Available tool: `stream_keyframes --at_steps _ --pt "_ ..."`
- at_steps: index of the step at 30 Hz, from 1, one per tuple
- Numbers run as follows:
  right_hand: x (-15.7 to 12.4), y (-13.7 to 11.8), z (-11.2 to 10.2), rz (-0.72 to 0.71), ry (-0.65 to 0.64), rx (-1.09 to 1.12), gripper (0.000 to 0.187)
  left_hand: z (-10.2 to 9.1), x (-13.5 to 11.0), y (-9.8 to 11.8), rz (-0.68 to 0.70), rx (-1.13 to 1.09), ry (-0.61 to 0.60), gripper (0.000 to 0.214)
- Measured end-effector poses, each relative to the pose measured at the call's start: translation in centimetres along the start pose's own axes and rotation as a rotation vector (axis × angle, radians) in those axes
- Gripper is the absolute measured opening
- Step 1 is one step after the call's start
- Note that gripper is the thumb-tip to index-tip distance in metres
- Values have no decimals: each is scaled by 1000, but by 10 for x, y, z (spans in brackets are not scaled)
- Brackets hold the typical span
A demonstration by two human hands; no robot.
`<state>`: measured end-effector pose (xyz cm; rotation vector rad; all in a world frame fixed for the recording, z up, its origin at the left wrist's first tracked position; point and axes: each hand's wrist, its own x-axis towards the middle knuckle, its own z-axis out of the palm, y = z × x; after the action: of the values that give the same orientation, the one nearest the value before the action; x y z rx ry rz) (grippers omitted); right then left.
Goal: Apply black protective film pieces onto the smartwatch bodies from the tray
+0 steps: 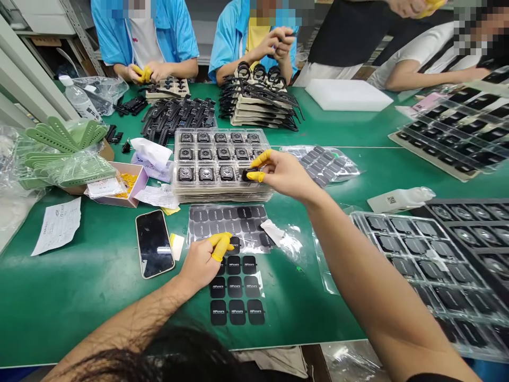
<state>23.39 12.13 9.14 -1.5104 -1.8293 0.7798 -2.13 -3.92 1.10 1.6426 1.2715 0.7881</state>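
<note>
Head view: the right hand [286,172] pinches a small black pad [247,175] over a clear plastic tray of watches [222,196], while the left hand [201,263] rests its fingertips on a partly used black sheet of pads [222,223].

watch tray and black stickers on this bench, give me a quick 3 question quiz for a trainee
1. True or false: the right hand pinches a small black piece above the tray of watch bodies.
2. Multiple choice: what does the left hand wear on its thumb and finger? A) yellow finger cots B) blue rubber gloves C) white cloth tape
3. Fill the gap: the printed black stickers below the left hand stand in ___ columns.

Key: 1 true; 2 A; 3 three
</note>
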Motion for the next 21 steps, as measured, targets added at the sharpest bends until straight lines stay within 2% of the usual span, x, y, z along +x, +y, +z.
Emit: stream_keyframes --at_steps 2,4,7,9,12,18,21 --pt "-32 -6 13 -32 73 228 39 1 1 2 -27 0 12 33" --pt "-70 -11 36 -17 91 457 40 1 1 4 -49 -5 19 39" --pt "-122 -14 79 189 17 695 42 1 3 3 -60 -2 12 66" --pt "-144 -12 101 315 -32 749 44 2 3 0 -65 19 18 75" --pt "-159 -8 118 331 -13 705 36 2 2 -4 -78 56 37 75" --pt "-166 -6 126 306 20 634 30 3 -1 -7 -50 70 66 61" --pt "-171 -4 128 232 56 553 23 2 0 -7 -30 51 59 53"
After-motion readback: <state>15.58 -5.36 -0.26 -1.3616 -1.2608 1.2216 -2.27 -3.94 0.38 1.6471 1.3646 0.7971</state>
